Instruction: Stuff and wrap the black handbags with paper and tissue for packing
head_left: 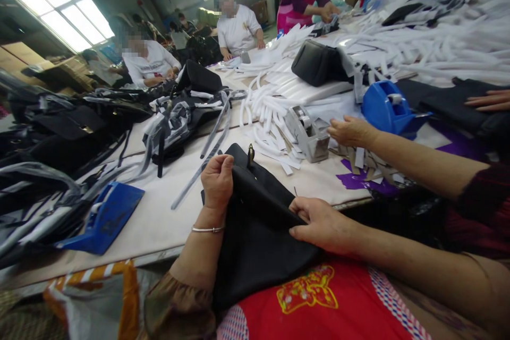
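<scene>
A black bag (263, 234) with a small gold-coloured fitting near its top rests at the table's front edge, over a red apron. My left hand (218, 178), with a bracelet at the wrist, pinches the bag's upper left edge. On the other side, my right hand (319, 223) grips the bag's right edge between thumb and fingers. The bag's upper part is folded between the two hands, and its inside is hidden.
A grey tape dispenser (308, 133) and white strips (271, 117) lie beyond the bag. Blue dispensers stand left (107, 218) and right (386, 109). A co-worker's hand (353, 131) reaches in from the right. Black bags (67, 122) are piled left; people work behind.
</scene>
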